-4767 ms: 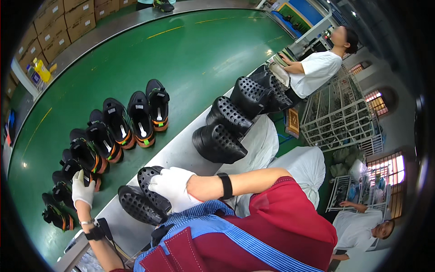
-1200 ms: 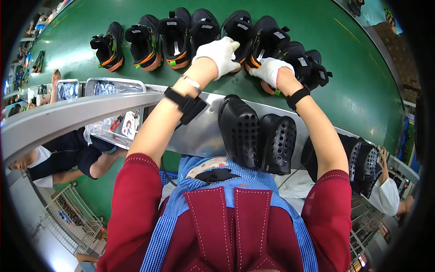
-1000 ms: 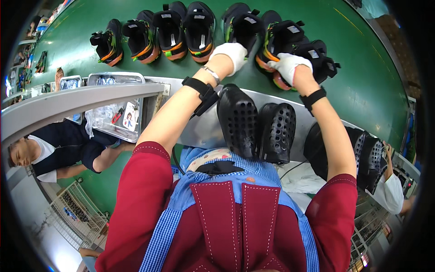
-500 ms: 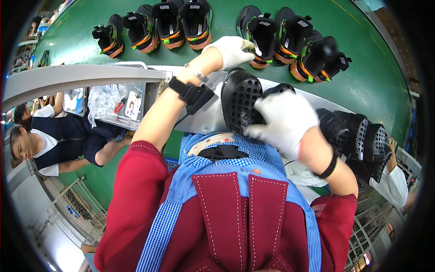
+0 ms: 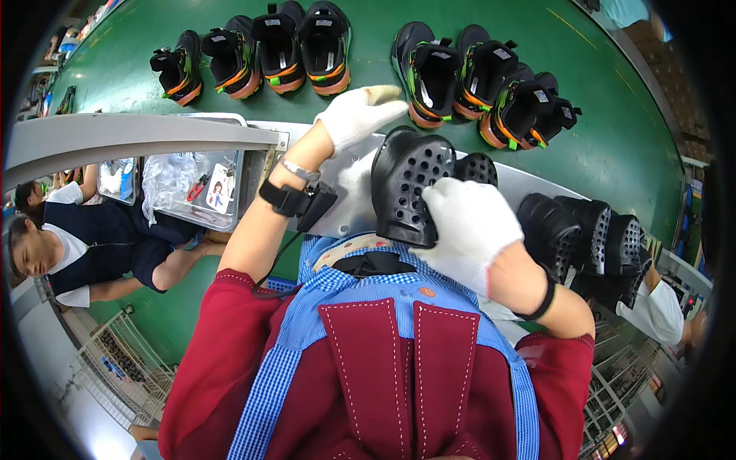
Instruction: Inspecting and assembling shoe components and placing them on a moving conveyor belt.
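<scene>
My right hand (image 5: 471, 230), in a white glove, is closed on a black shoe-shaped plastic piece (image 5: 406, 180) dotted with round holes. Its thumb lies on the holed face; the other fingers are at the near edge. A second holed black piece (image 5: 477, 169) lies just beyond, partly hidden. My left hand (image 5: 359, 116), also gloved, is beside the heel of a black sneaker (image 5: 431, 80) with orange and green trim, fingers stretched out and holding nothing. More such sneakers (image 5: 326, 50) stand in two groups on the green work surface (image 5: 238, 80).
Several more holed black pieces (image 5: 548, 230) are clustered at the right. A grey metal rail (image 5: 138, 130) curves in from the left, above a tray (image 5: 238, 184) with clear plastic bags and a red-handled tool (image 5: 198, 186). A seated person (image 5: 107, 245) is at the left; another person's sleeve (image 5: 652, 310) shows at the right.
My left hand has drawn back leftward from the sneaker's heel. My right hand has closed on the holed black piece, which now tilts more upright. The whole view has shifted slightly.
</scene>
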Tool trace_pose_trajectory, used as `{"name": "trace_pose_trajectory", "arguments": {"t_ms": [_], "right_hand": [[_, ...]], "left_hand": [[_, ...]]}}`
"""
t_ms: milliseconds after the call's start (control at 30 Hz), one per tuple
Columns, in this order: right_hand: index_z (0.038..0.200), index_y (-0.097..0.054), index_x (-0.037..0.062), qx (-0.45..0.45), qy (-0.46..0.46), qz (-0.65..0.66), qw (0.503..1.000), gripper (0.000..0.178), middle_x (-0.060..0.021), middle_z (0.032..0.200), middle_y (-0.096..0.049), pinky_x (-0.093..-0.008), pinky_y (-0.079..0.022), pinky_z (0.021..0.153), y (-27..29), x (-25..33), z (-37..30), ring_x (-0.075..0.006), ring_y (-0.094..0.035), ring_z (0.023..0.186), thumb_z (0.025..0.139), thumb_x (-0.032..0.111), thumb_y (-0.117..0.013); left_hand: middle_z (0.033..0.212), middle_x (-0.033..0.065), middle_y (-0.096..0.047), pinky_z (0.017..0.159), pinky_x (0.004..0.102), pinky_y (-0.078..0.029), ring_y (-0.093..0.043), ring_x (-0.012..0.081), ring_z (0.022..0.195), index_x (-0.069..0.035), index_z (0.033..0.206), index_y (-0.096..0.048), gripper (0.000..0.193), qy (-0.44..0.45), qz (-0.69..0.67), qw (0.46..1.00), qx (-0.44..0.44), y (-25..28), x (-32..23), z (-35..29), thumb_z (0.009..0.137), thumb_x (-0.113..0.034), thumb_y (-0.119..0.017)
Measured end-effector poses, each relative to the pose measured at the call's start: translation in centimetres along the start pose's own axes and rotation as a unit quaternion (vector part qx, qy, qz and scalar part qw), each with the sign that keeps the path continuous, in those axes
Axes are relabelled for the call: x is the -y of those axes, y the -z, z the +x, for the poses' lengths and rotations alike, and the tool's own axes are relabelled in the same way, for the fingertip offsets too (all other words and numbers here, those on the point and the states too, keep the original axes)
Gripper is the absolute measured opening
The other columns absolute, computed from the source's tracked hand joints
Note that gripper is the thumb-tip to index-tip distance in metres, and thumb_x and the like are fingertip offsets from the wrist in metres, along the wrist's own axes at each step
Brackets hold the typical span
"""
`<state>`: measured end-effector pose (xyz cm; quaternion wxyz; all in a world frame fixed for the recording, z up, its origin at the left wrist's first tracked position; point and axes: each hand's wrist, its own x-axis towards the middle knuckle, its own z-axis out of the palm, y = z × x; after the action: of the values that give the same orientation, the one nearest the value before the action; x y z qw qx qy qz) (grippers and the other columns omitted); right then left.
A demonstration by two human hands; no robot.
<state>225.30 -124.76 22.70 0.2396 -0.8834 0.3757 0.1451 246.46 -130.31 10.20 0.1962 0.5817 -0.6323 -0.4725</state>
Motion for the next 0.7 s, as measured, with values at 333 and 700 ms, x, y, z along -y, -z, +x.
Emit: {"name": "trace_pose_trajectory", "arguments": {"t_ms": [333,700], "right_hand": [[0.119,-0.054,-0.0025,-0.095,-0.053,0.341,0.934,0.058,-0.0196,0.104,-0.065,-0.0344,-0.05,0.085,4.6,-3.4,3.3,-0.0296,-0.065,0.096,0.072,0.024,-0.074],[0.087,-0.061,-0.0077,-0.099,-0.182,0.331,0.921,0.062,-0.0211,0.074,-0.064,-0.0364,-0.05,0.069,0.6,-8.3,6.5,-0.0291,-0.068,0.075,0.078,0.054,-0.066]], "left_hand": [[0.108,0.0113,-0.066,0.085,0.0343,-0.054,-0.066,0.0204,0.094,0.001,0.114,-0.06,0.042,-0.008,-0.606,0.795,-0.023,-0.9,-4.0,1.1,0.088,-0.032,-0.058],[0.092,0.006,-0.059,0.068,0.0251,-0.051,-0.057,0.0101,0.077,0.002,0.111,-0.049,0.039,-0.023,-0.585,0.781,-0.218,-5.8,-3.0,5.6,0.087,-0.023,-0.067]]}}
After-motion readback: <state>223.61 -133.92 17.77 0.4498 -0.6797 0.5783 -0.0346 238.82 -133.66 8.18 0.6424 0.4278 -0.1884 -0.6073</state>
